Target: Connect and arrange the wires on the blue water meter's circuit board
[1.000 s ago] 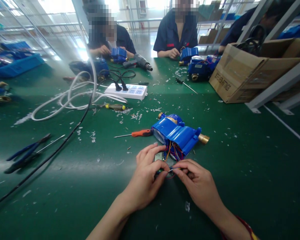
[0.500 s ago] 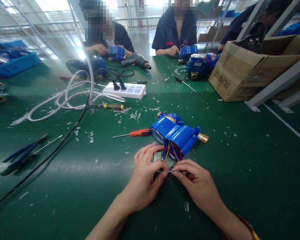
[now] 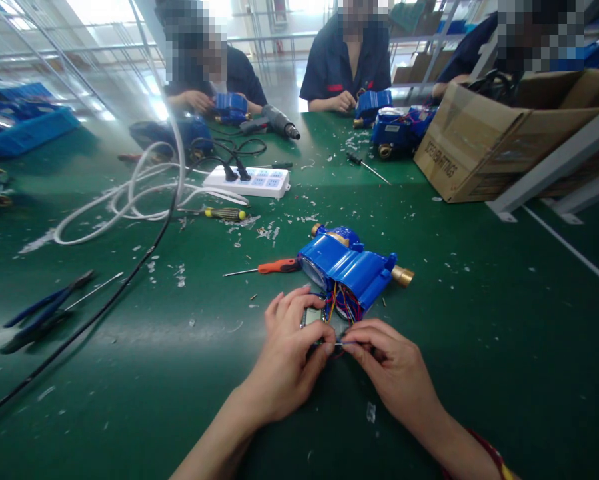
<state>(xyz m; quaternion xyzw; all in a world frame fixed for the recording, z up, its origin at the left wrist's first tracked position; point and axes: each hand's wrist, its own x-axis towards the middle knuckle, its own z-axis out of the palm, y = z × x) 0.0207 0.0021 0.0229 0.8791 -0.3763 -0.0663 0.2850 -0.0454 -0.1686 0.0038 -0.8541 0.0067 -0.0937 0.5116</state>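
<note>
The blue meter was open just past the fingers, its wires loose, and a thin wire was pinched by the left hand and right hand, so much seemed left.

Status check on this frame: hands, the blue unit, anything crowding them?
Left hand grips a small display board; right hand pinches a wire. Blue meter open, wires out. Orange screwdriver beside it, apart.

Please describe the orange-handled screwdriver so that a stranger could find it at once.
On the green table, find the blue meter beyond the person's hands. The orange-handled screwdriver lies just left of it, tip pointing left. The other nearby screwdriver has a yellow-and-black handle.
</note>
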